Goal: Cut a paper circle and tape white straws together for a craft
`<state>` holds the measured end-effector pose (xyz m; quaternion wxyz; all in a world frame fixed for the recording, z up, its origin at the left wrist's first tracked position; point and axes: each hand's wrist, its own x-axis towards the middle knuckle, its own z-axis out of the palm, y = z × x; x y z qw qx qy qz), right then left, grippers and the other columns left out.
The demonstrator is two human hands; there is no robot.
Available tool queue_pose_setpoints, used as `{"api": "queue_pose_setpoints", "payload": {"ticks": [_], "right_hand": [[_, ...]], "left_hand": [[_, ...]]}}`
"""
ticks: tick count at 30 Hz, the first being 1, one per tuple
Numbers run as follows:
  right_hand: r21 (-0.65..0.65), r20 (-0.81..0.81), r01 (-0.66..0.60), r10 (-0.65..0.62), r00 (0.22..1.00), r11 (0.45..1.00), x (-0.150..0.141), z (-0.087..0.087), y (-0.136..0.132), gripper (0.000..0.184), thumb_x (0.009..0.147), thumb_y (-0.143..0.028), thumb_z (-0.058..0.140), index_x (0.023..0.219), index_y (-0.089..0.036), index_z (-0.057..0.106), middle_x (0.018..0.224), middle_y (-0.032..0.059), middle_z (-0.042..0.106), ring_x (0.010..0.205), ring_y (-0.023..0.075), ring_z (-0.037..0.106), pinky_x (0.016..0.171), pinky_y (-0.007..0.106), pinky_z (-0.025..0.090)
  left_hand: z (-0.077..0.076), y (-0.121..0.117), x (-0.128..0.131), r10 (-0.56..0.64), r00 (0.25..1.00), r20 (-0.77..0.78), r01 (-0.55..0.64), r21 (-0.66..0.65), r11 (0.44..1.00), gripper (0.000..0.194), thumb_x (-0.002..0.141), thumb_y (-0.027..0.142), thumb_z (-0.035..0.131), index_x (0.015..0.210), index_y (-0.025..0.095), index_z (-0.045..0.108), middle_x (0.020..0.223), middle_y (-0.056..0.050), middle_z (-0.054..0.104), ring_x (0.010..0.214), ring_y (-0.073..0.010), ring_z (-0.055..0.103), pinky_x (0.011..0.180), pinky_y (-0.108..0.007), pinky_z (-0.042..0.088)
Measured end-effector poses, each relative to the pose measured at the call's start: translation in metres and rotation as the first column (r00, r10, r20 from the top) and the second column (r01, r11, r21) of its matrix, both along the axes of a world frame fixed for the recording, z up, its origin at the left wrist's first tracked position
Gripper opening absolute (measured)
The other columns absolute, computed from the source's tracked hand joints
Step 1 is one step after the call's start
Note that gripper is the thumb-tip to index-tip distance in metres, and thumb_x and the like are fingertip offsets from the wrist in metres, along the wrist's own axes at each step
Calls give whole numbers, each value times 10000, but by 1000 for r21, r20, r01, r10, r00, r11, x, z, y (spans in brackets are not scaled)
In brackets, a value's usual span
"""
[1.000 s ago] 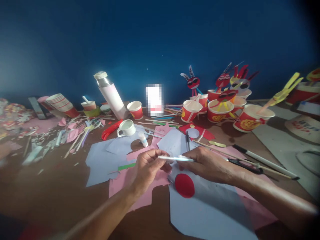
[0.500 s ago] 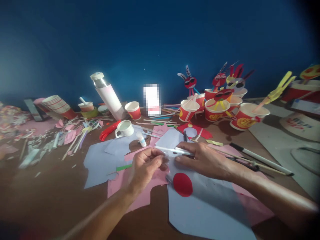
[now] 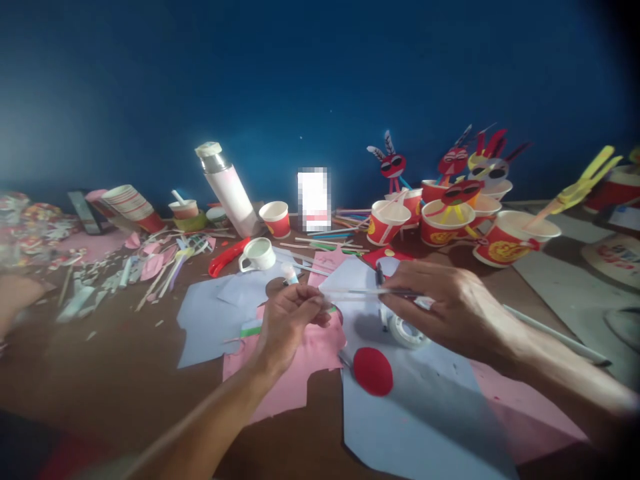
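Observation:
A thin whitish strip (image 3: 354, 295) stretches level between my two hands, above the papers. My left hand (image 3: 295, 317) pinches its left end between thumb and fingertips. My right hand (image 3: 440, 303), closed, grips the right end; its fingertips are partly hidden. A white tape roll (image 3: 407, 332) shows just under my right hand; I cannot tell whether it is held or lying there. Below, a red paper oval (image 3: 373, 371) lies on a large pale sheet (image 3: 415, 427). Pink paper (image 3: 285, 380) is under my left hand, with a glue stick (image 3: 289, 273) just behind it.
A white mug (image 3: 257, 255), red stapler-like tool (image 3: 227, 259) and leaning thermos (image 3: 230, 193) stand behind. Red paper cups (image 3: 447, 223) with paper-faced stick figures are at right. Paper scraps (image 3: 150, 267) litter the left, where another person's hand (image 3: 20, 300) enters.
My right hand has moved right, drawing away from my left, so more of the strip shows between them. The tape roll has come into sight. Another person's hand has appeared at the left edge.

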<state>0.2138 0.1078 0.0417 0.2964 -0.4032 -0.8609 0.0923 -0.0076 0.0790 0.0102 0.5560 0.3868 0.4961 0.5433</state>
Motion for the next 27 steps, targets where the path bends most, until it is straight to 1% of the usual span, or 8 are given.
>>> {"api": "queue_pose_setpoints", "payload": {"ticks": [2, 6, 11, 15, 18, 22, 27], "right_hand": [[58, 18, -16, 15, 1000, 998, 3, 0, 2, 159, 843, -331, 551, 789, -215, 646, 766, 8, 662, 662, 152, 601, 599, 271, 403], [75, 47, -60, 56, 997, 995, 5, -5, 5, 144, 847, -319, 557, 792, -219, 644, 774, 5, 666, 702, 167, 620, 631, 283, 426], [183, 97, -94, 77, 992, 979, 5, -11, 9, 153, 863, -302, 535, 827, -213, 655, 849, 24, 675, 791, 189, 630, 654, 290, 445], [233, 112, -118, 93, 989, 965, 5, -14, 11, 131, 854, -288, 554, 878, -208, 656, 923, 17, 688, 859, 185, 640, 695, 275, 456], [221, 143, -90, 59, 988, 971, 5, -16, 11, 138, 856, -295, 552, 897, -210, 653, 884, 7, 703, 817, 184, 650, 656, 274, 441], [199, 158, -57, 25, 987, 978, 2, -17, 9, 153, 861, -305, 539, 839, -219, 664, 813, 1, 702, 711, 175, 640, 555, 267, 385], [177, 153, -50, 23, 988, 983, 1, -17, 9, 163, 863, -307, 531, 828, -219, 664, 808, 5, 698, 708, 173, 631, 557, 265, 371]], "left_hand": [[2, 1, -1, 8, 1000, 5, -8, -16, 1000, 102, 710, 180, 697, 735, 132, 611, 635, 5, 663, 528, -99, 613, 548, -206, 520], [5, 1, -2, -15, 1000, 25, 15, -13, 1000, 120, 718, 199, 700, 741, 128, 606, 619, 4, 657, 530, -99, 616, 549, -203, 524], [1, -1, -4, -54, 996, 72, 53, 26, 998, 93, 762, 204, 666, 774, 132, 609, 641, 0, 663, 554, -105, 628, 573, -214, 535], [-2, 0, -5, -74, 993, 89, 70, 51, 996, 68, 788, 194, 642, 782, 135, 609, 655, -1, 666, 571, -104, 631, 573, -208, 536], [-2, -1, -4, -82, 992, 92, 77, 48, 996, 68, 800, 199, 630, 789, 135, 610, 663, -4, 668, 578, -107, 633, 579, -212, 539], [-2, -1, -4, -87, 992, 96, 83, 50, 995, 70, 810, 201, 617, 784, 136, 616, 660, -1, 655, 585, -112, 632, 584, -222, 541], [-3, -2, -5, -110, 988, 105, 102, 81, 991, 118, 842, 225, 574, 801, 131, 632, 711, -15, 654, 616, -113, 631, 563, -214, 539]]}}
